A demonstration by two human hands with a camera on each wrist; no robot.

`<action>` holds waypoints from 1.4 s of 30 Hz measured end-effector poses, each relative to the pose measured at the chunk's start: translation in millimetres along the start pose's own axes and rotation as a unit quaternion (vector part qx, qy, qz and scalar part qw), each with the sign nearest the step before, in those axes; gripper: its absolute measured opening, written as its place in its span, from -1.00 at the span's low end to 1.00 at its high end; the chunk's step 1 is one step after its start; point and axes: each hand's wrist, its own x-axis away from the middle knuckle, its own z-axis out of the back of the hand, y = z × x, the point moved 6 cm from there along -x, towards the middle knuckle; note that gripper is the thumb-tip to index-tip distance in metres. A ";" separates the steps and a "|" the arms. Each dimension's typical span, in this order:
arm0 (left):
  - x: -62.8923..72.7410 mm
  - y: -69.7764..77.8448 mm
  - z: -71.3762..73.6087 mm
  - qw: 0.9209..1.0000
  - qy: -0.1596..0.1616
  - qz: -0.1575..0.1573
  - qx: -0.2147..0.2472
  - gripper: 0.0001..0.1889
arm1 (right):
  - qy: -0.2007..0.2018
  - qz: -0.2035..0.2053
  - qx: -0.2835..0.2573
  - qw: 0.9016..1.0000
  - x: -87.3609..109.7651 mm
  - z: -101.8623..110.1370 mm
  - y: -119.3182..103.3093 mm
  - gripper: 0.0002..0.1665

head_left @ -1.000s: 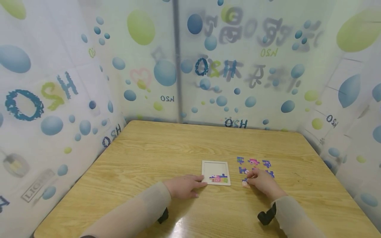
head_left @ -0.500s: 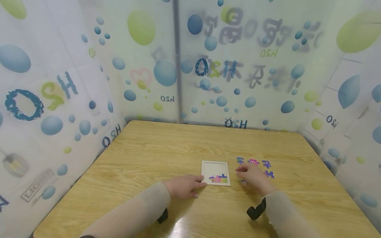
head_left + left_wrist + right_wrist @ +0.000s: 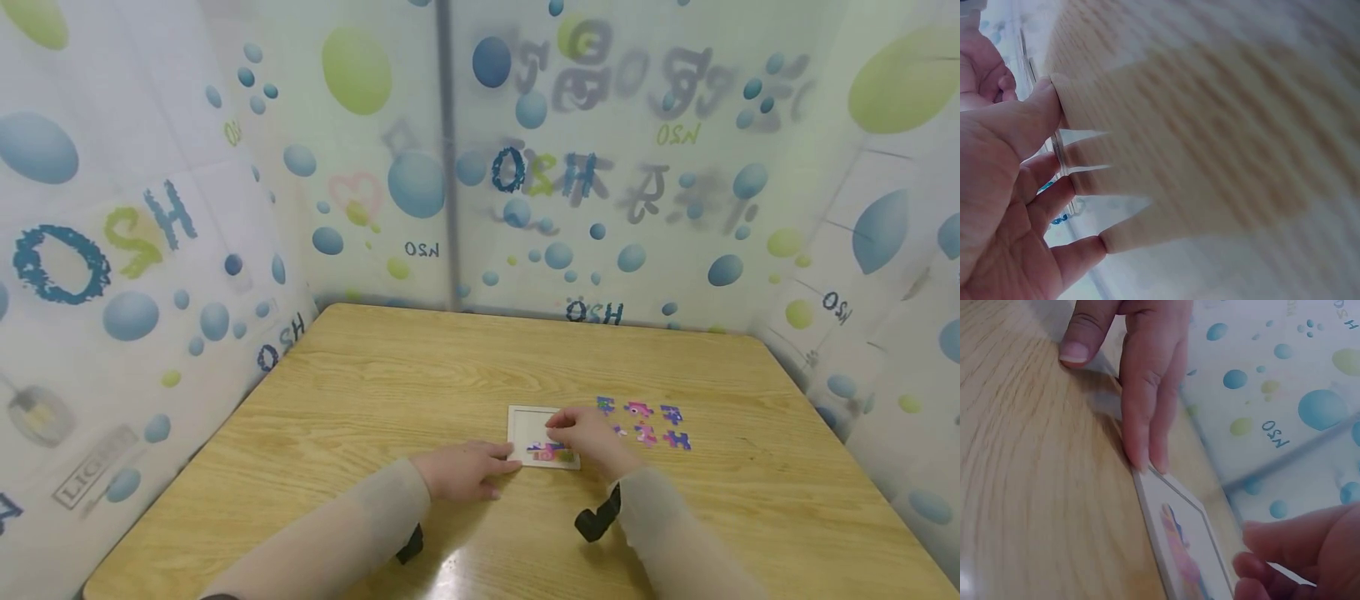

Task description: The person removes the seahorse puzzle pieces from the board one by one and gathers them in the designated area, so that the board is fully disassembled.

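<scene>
My left hand [image 3: 465, 471] lies at the near left corner of a white puzzle tray [image 3: 525, 421], fingertips touching its edge, as the right wrist view also shows. In the tray's lower right part sits a joined patch of pink, purple and green puzzle pieces [image 3: 551, 452]. Over the tray's right side is my right hand [image 3: 592, 437], thumb and fingertips drawn together in a pinch. The small puzzle piece in that pinch is hidden by the fingers. Several loose puzzle pieces [image 3: 638, 409] lie in rows right of the tray, some covered by the right hand.
The wooden table [image 3: 390, 367] reaches back to a printed curtain [image 3: 360, 167] that hangs behind it and along both sides. Dark wrist-worn devices [image 3: 597, 521] sit at both sleeves.
My right hand has moved left from the loose puzzle pieces to above the tray, its fingers pinched. Loose pieces formerly under it now show. The left hand and tray have stayed put.
</scene>
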 end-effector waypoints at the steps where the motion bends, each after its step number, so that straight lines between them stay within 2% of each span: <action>1: -0.2 0.0 -0.2 1.000 0.002 -0.002 0.000 -0.44 | -0.004 0.002 -0.010 1.000 -1.4 -3.6 -0.5 -0.83; 5: -0.7 0.2 -0.4 1.000 0.008 -0.008 -0.002 -0.44 | -0.010 0.002 -0.005 1.000 -4.4 -13.8 -1.0 -0.86; 9: -0.5 0.7 -0.1 1.000 0.010 -0.012 -0.002 -0.44 | -0.012 0.011 0.045 0.999 -6.0 -18.2 -1.4 -0.84; 15: -0.3 0.4 0.8 1.000 0.013 -0.017 0.000 -0.44 | -0.018 0.012 0.069 0.997 -6.5 -19.5 -1.4 -0.78; 27: -8.4 3.7 6.1 0.999 0.021 -0.019 0.021 -0.42 | -0.021 0.022 0.072 0.997 -7.4 -20.8 -1.4 -0.79; 31: -13.5 7.4 7.8 0.999 0.014 -0.022 0.021 -0.40 | -0.020 0.028 0.076 0.996 -7.4 -21.2 -2.0 -0.81; 36: -19.4 8.0 7.6 1.000 -0.012 -0.016 0.011 -0.40 | -0.025 0.028 0.087 0.995 -8.4 -21.8 -0.7 -0.81; 42: -22.7 7.2 7.5 0.999 -0.028 -0.011 0.014 -0.42 | -0.035 0.021 0.078 0.996 -7.8 -20.9 0.6 -0.79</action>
